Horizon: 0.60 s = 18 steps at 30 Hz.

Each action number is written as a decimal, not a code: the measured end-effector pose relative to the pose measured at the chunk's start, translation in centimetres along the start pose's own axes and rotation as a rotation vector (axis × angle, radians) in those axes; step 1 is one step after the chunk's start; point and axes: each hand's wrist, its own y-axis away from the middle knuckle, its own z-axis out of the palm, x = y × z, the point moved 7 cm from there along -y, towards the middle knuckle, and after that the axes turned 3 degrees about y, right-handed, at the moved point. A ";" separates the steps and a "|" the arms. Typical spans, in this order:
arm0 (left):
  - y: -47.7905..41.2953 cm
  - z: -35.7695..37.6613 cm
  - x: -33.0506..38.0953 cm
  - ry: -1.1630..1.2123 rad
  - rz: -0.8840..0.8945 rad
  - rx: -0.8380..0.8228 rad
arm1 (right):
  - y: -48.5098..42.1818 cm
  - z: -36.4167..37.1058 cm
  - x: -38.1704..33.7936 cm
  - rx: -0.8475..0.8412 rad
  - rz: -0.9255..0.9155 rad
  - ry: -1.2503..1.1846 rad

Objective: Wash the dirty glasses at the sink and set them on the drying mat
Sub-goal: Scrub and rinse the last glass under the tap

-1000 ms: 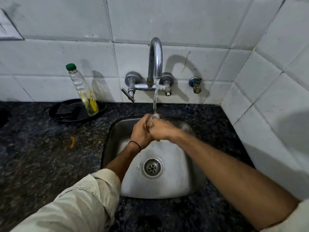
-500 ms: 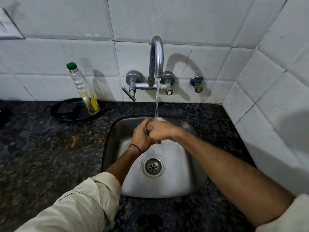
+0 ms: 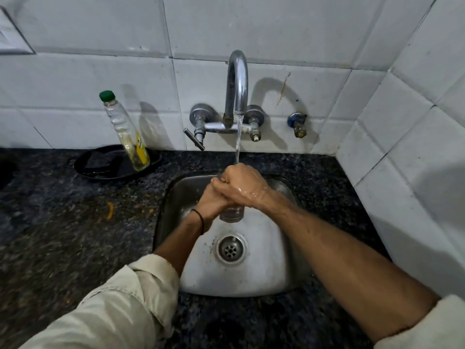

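Nearest to us, two rolled cream cloth sleeves, left (image 3: 113, 311) and right (image 3: 427, 328), frame the bare forearms that reach over a speckled dark stone countertop (image 3: 63, 222). Set into it we see a stainless-steel sink (image 3: 251, 280), a rounded square in outline, its floor dull and spotted around a circular slotted drain (image 3: 231, 249).

Above the drain we find the glass (image 3: 231, 214), clear and cylindrical, held upright over the basin; only its base and lower wall show beneath the hands. The left hand (image 3: 214, 200), a thin black band (image 3: 200, 220) at its wrist, wraps its curled fingers round the glass from the side. The right hand (image 3: 242, 183), wet and glossy, closes in a fist over the glass's upper part; we cannot tell how its fingertips lie.

A thin stream of water (image 3: 238, 139) falls onto the right hand from the arched chrome faucet (image 3: 236, 79), mounted on the wall of large white glazed tiles (image 3: 100, 71). To the left, by the wall, a slim clear plastic bottle (image 3: 125, 132) with a green cap and yellow label leans in a shallow round black dish (image 3: 100, 165). Right of the faucet we note a small blue-capped valve (image 3: 298, 124).
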 end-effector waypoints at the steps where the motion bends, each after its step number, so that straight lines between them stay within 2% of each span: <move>1: -0.2 0.0 -0.3 -0.005 0.002 -0.021 | 0.1 -0.1 0.0 0.007 -0.012 -0.013; 3: 0.1 0.2 0.4 -0.006 0.020 0.067 | 0.4 -0.6 0.0 0.116 0.075 -0.053; 6: 1.0 0.8 1.2 -0.090 0.046 0.309 | 0.6 -0.2 0.8 0.258 0.366 -0.130; 8: 1.5 0.7 1.2 -0.136 0.043 0.404 | 1.0 0.7 1.0 0.318 0.415 -0.254; 10: 1.1 0.2 0.7 -0.118 0.099 0.403 | 1.7 1.6 0.8 0.356 0.279 -0.316; 12: 0.7 -0.5 0.1 -0.021 0.147 0.347 | 2.5 2.1 0.8 0.321 0.035 -0.347; 13: 0.5 -0.9 0.1 0.004 0.187 0.319 | 2.9 1.9 0.9 0.293 -0.099 -0.326; 15: 0.8 -1.5 0.3 0.032 0.224 0.280 | 3.4 1.3 1.8 0.272 -0.326 -0.128; 16: 0.9 -1.4 0.5 0.063 0.221 0.258 | 3.3 1.1 2.3 0.265 -0.371 -0.009; 18: 1.2 -0.7 1.0 0.145 0.224 0.233 | 2.8 0.7 2.5 0.208 -0.298 0.057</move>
